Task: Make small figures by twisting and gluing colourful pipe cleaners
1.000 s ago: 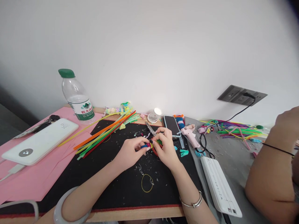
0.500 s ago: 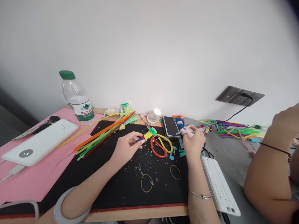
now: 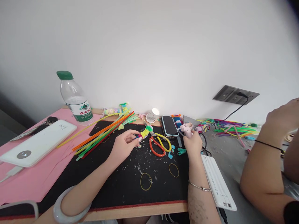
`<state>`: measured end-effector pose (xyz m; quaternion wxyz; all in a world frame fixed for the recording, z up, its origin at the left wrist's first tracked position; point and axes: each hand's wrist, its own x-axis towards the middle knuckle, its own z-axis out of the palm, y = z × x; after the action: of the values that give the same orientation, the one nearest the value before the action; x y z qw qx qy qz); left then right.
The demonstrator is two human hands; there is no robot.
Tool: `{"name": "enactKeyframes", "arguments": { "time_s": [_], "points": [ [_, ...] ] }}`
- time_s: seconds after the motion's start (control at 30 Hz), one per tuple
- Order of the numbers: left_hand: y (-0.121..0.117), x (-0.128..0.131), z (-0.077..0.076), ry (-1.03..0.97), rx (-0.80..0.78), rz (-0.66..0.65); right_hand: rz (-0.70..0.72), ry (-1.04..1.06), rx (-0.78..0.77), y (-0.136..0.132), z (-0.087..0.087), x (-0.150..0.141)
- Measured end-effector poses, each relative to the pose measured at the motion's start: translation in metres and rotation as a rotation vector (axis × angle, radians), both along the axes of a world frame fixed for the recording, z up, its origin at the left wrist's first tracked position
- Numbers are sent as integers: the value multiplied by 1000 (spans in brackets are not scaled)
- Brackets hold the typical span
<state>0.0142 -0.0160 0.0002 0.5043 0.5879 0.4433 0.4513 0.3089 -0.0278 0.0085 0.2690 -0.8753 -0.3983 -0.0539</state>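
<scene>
From here, the left hand [image 3: 124,145] pinches the pipe-cleaner piece [image 3: 144,133] beside the scissors [image 3: 162,154], while right of them the right hand [image 3: 193,145] seems wrapped round the hot-glue gun [image 3: 186,128], best aimed clear of skin.

Scissors [image 3: 160,146] before phone [image 3: 169,126], bottle [image 3: 76,102] far left

The desk [image 3: 130,174] and wall [image 3: 149,56] are viewed from the wearer's head, forward and down, with both forearms included close up.
</scene>
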Motion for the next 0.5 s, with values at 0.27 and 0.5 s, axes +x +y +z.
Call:
{"name": "enactKeyframes", "arguments": {
  "time_s": [0.27, 0.5],
  "points": [
    [2, -1, 2, -5, -32, 63, 671, 454, 369, -6, 13, -40],
    [2, 0, 3, -14, -28, 96, 1105, 712, 72, -16, 13, -74]
  ]
}}
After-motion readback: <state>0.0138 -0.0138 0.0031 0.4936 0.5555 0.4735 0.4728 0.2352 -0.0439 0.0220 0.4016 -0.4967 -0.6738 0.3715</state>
